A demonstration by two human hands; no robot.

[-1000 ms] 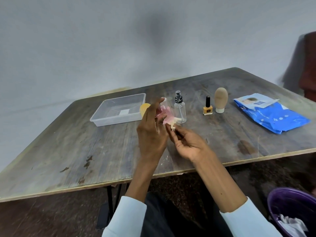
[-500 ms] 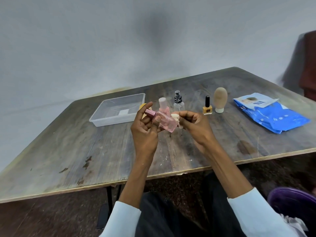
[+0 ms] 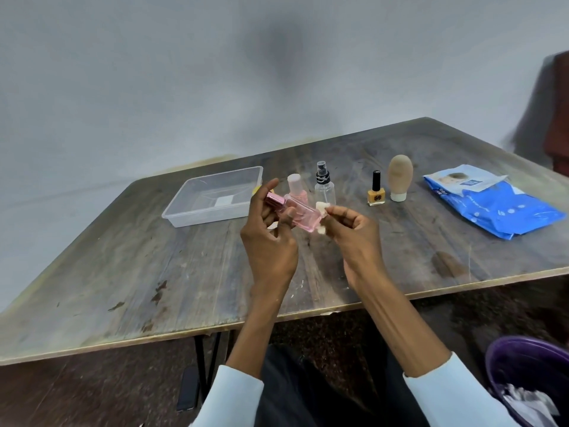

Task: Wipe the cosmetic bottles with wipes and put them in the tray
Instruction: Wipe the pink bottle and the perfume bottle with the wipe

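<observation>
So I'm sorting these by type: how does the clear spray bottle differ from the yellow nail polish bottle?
The clear spray bottle is taller, round and see-through, with a black pump nozzle; the yellow nail polish bottle is shorter, squarish and opaque yellow, with a slim black cap and a dark logo. Both stand upright on the table, outside the tray.

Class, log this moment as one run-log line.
step: wiping | left hand: holds pink bottle | right hand: pinches wipe on bottle base | tray: no bottles

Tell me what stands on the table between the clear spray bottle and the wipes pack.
In the head view, between the spray bottle and the wipes pack stand a yellow nail polish and a beige tube on its white cap.
</observation>
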